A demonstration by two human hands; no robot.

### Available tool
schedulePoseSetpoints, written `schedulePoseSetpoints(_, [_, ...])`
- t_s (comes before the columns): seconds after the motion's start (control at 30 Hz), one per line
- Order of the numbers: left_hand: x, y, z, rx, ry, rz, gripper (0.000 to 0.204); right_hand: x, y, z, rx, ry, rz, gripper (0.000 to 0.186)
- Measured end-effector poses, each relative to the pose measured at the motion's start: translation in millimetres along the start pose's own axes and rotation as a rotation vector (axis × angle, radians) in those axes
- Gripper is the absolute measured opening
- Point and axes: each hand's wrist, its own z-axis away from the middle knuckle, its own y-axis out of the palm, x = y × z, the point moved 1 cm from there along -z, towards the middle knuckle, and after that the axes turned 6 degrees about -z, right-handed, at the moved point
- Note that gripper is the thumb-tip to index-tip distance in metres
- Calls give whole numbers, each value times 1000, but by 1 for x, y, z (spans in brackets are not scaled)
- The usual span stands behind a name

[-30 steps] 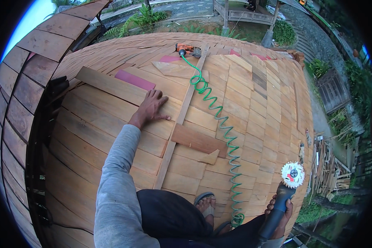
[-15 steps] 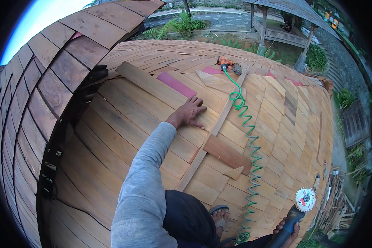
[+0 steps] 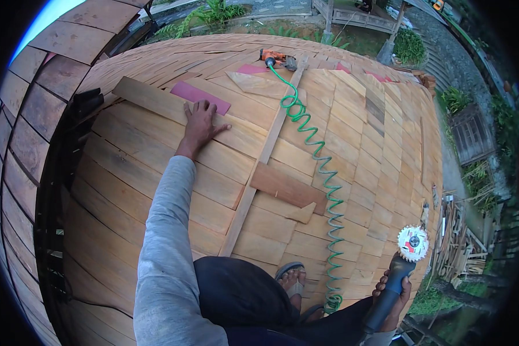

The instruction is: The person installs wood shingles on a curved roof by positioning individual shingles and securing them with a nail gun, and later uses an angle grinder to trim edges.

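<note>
My left hand (image 3: 199,128) lies with fingers spread on a long wooden shingle (image 3: 147,95) that slants across the upper left of the roof. Its fingertips reach the lower edge of a pink sheet (image 3: 199,97) beside that board. At the lower right, my right hand (image 3: 393,293) is wrapped round the dark body of an angle grinder (image 3: 395,282). A toothed, pale round saw blade (image 3: 413,243) sits on the tool's upper end, above the shingles and touching nothing that I can see.
A straight wooden batten (image 3: 265,153) crosses the shingles. A loose reddish-brown shingle (image 3: 288,185) lies against it. An orange nail gun (image 3: 277,59) rests near the top, with a coiled green air hose (image 3: 320,153) running down to my sandalled feet (image 3: 292,281). Dark-edged older roofing (image 3: 34,121) rises at left.
My left hand has slid left along the long shingle, toward the pink sheet. The whole view has shifted, and the grinder in my right hand appears higher and further left.
</note>
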Motion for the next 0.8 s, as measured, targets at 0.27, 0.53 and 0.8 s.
schedulePoseSetpoints(0.27, [13,3,-30,78,167,45,70,1,-2,5,-4,-3,-1,59])
schedulePoseSetpoints(0.53, [32,11,-46,11,228,40,44,-7,-3,11,23,-33,-4,60])
schedulePoseSetpoints(0.8, [-63,28,-23,-16,93,7,63,2,3,9,-64,-53,11,58])
